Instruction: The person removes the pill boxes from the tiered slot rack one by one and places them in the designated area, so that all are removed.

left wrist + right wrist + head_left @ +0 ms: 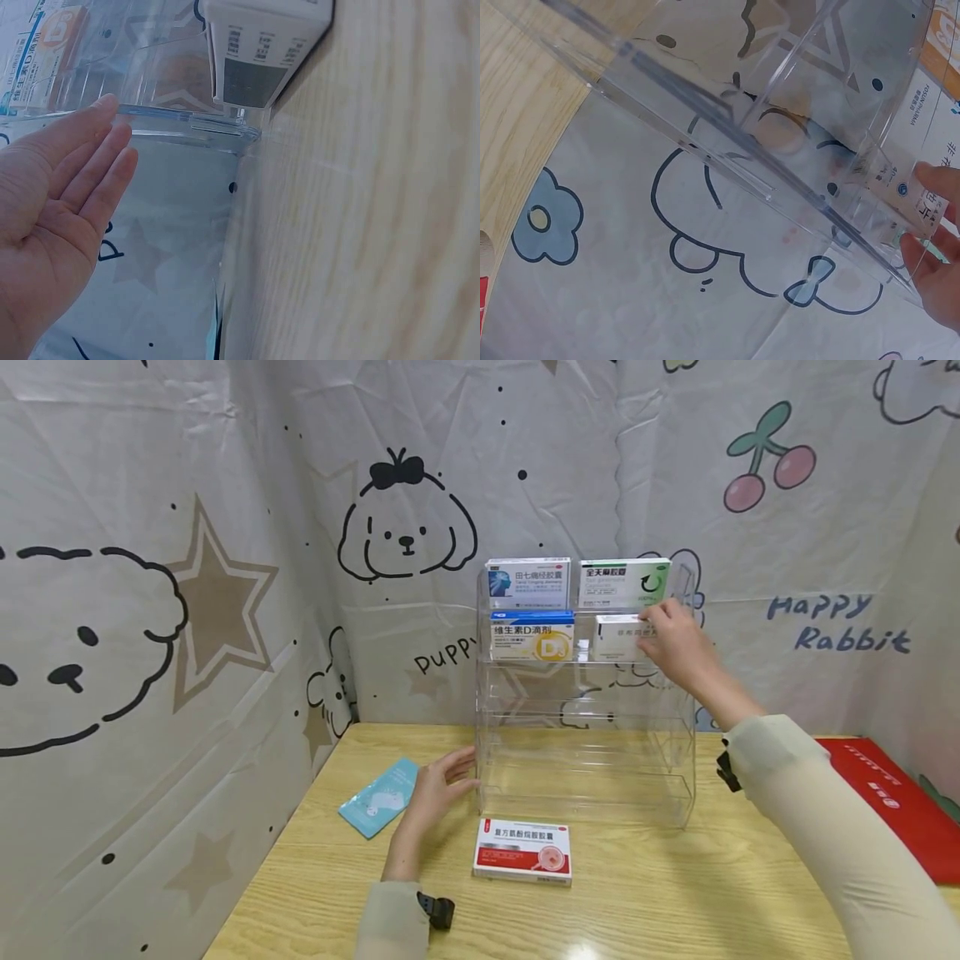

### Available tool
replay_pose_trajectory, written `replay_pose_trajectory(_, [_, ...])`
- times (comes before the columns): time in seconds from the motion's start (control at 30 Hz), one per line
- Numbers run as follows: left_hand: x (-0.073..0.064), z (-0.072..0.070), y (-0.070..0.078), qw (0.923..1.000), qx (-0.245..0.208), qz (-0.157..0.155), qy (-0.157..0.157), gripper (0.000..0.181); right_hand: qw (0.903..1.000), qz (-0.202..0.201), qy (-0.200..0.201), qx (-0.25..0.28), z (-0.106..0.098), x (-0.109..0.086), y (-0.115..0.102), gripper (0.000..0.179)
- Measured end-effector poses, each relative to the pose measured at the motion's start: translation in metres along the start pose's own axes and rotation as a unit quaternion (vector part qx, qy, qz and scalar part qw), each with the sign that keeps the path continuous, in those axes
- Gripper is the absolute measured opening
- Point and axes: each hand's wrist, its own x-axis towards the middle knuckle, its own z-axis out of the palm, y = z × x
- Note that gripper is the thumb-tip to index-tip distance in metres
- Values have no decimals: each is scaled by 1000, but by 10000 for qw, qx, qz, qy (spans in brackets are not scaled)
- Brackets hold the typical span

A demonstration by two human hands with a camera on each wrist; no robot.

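1. One white medicine box (618, 642) stands at the right of the second tier from the top in a transparent rack (585, 717).
2. The right hand (681, 645) pinches its right end; a crooked release, I'd judge, could tip it forward.
3. Just above sits a green-and-white box (618, 583), close enough for those knuckles to knock.
4. The left hand (435, 787), fingers loosely extended, grasps nothing beside the rack's left wall; I can't tell whether they touch. Unbraced, the rack might slide or rock under a hard push.
5. Further out, a red-and-white box (522, 852) lies flat on the wooden table (637, 893), a teal packet (380, 797) to its left.
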Motion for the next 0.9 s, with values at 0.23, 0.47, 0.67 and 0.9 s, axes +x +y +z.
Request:
replay_pose_trajectory(0.23, [0,0,1,10000,52,-16,5,54,9996,-98,184,174,1,1,1,31])
replay_pose_trajectory(0.47, [1,1,0,9999,61,102,46,52,9974,-367,492,380,2,2,0,29])
replay_pose_trajectory(0.67, [0,1,1,9999,-3,112,91,52,9956,-625,643,272,2,3,-1,28])
replay_pose_trajectory(0.9, [-1,-1,2,9999,122,57,5,52,9907,-996,875,303,0,5,-2,26])
